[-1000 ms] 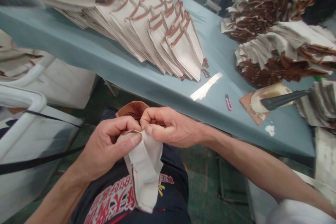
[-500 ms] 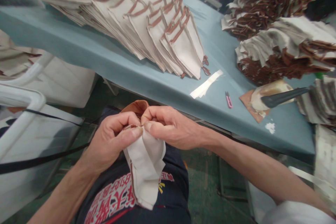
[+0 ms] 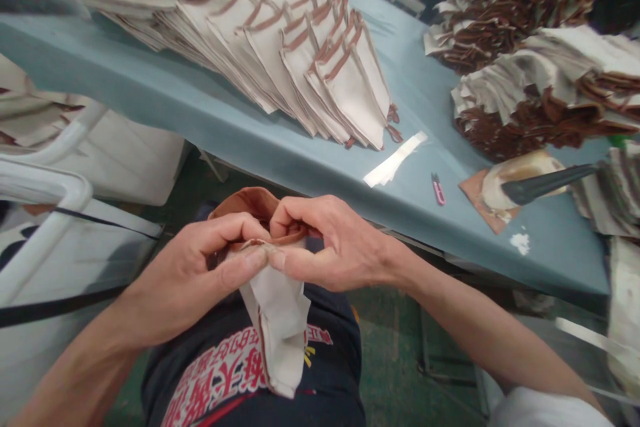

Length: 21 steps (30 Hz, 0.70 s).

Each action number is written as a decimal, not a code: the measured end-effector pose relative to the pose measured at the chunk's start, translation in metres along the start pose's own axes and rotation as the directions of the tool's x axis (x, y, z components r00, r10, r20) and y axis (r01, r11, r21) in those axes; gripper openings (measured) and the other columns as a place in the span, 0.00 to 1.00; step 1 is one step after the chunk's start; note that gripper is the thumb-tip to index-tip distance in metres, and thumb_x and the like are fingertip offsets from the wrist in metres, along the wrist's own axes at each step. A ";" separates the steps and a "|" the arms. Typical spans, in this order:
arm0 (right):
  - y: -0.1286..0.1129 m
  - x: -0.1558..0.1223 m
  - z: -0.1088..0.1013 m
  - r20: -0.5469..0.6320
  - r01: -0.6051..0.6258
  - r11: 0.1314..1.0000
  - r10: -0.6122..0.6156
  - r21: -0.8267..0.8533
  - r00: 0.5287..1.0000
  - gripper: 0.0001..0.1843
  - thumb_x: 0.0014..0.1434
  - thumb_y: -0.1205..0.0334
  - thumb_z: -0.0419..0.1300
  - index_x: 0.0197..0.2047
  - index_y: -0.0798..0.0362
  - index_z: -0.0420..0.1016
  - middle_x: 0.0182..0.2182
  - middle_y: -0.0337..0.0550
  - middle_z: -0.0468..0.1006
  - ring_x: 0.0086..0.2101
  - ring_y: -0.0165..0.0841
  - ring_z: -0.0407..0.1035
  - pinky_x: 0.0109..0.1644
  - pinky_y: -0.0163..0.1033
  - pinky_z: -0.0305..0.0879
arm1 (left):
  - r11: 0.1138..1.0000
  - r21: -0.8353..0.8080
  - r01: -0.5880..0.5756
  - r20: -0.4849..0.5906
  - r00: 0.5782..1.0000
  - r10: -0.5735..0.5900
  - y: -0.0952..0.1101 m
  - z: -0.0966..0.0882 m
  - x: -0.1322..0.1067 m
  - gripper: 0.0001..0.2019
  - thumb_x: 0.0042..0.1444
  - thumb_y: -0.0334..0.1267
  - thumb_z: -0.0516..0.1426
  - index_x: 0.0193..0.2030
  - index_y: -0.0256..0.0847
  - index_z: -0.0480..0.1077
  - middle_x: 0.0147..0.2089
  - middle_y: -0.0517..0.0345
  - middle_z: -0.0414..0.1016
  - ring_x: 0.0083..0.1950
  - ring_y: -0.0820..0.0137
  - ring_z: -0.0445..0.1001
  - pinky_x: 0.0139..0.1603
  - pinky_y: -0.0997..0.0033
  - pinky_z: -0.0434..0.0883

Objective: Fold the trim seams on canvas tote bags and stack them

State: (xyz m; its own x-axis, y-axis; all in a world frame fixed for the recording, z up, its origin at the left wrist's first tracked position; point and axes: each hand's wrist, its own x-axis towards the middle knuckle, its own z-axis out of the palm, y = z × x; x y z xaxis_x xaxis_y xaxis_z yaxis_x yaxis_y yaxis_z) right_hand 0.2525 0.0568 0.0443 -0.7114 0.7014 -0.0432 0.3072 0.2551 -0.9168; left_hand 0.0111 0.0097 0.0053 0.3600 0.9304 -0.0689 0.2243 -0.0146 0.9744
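Over my lap hangs a cream cloth pouch (image 3: 283, 327) with a brown lining (image 3: 245, 203) folded out at its top. My left hand (image 3: 200, 273) pinches the pouch's top edge between thumb and fingers. My right hand (image 3: 325, 240) is closed on the same edge from the other side, its thumb tip touching my left thumb. Both hands sit below the front edge of the blue-grey table (image 3: 200, 120).
A fanned row of finished cream pouches (image 3: 310, 53) with brown straps lies on the table. Heaps of cream and brown pieces (image 3: 530, 60) fill the right. A white strip (image 3: 395, 160), a small pink cutter (image 3: 439, 189) and a dark blade on a brown scrap (image 3: 540, 183) lie nearby. White bins (image 3: 60, 213) stand at left.
Both hands have shifted slightly lower and left. The brown lining now shows more above my fingers, and my right fingers have spread a little along the edge.
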 end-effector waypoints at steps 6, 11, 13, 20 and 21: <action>-0.007 0.004 0.007 -0.065 0.031 0.996 -0.036 -0.088 0.997 0.05 0.60 0.60 0.60 0.34 0.50 0.69 0.29 0.31 0.69 0.30 0.28 0.60 0.39 0.37 0.56 | 0.970 0.225 -0.096 -0.076 0.990 0.115 0.016 -0.003 -0.001 0.12 0.69 0.44 0.63 0.36 0.45 0.85 0.32 0.63 0.86 0.30 0.69 0.80 0.31 0.77 0.72; -0.015 0.007 0.008 -0.077 0.032 0.996 -0.038 -0.081 0.996 0.06 0.63 0.62 0.59 0.33 0.51 0.71 0.27 0.31 0.69 0.28 0.26 0.58 0.37 0.36 0.55 | 0.944 0.308 -0.117 -0.191 0.965 0.182 0.016 -0.002 -0.004 0.10 0.68 0.44 0.66 0.34 0.46 0.83 0.28 0.67 0.83 0.26 0.72 0.76 0.27 0.76 0.70; -0.015 0.009 0.007 -0.075 0.031 0.996 -0.037 -0.080 0.997 0.05 0.62 0.63 0.59 0.33 0.51 0.73 0.27 0.30 0.68 0.27 0.26 0.57 0.35 0.36 0.54 | 0.933 0.334 -0.132 -0.212 0.954 0.211 0.014 -0.003 -0.006 0.10 0.68 0.44 0.66 0.35 0.47 0.82 0.29 0.68 0.83 0.26 0.73 0.77 0.28 0.77 0.71; -0.014 0.008 0.010 -0.045 0.034 0.986 -0.042 -0.161 0.998 0.03 0.60 0.64 0.58 0.34 0.51 0.72 0.25 0.30 0.67 0.27 0.27 0.58 0.36 0.37 0.53 | 0.805 0.519 -0.286 -0.133 0.904 0.407 0.008 -0.008 -0.012 0.09 0.74 0.44 0.61 0.45 0.55 0.85 0.35 0.71 0.89 0.28 0.73 0.83 0.33 0.77 0.76; -0.015 0.008 0.010 -0.033 0.034 0.973 -0.043 -0.228 0.999 0.03 0.60 0.65 0.58 0.33 0.50 0.71 0.26 0.30 0.67 0.27 0.27 0.57 0.36 0.38 0.52 | 0.805 0.531 -0.263 -0.130 0.914 0.384 0.008 -0.008 -0.012 0.11 0.75 0.46 0.60 0.44 0.56 0.86 0.35 0.70 0.89 0.28 0.71 0.83 0.34 0.75 0.78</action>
State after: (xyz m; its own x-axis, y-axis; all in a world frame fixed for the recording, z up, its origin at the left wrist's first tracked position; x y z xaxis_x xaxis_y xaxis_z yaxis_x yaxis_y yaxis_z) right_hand 0.2355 0.0515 0.0540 -0.7030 0.7112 0.0089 0.4187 0.4239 -0.8031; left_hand 0.0012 0.0015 0.0158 0.2977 0.8925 0.3389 0.5670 -0.4509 0.6893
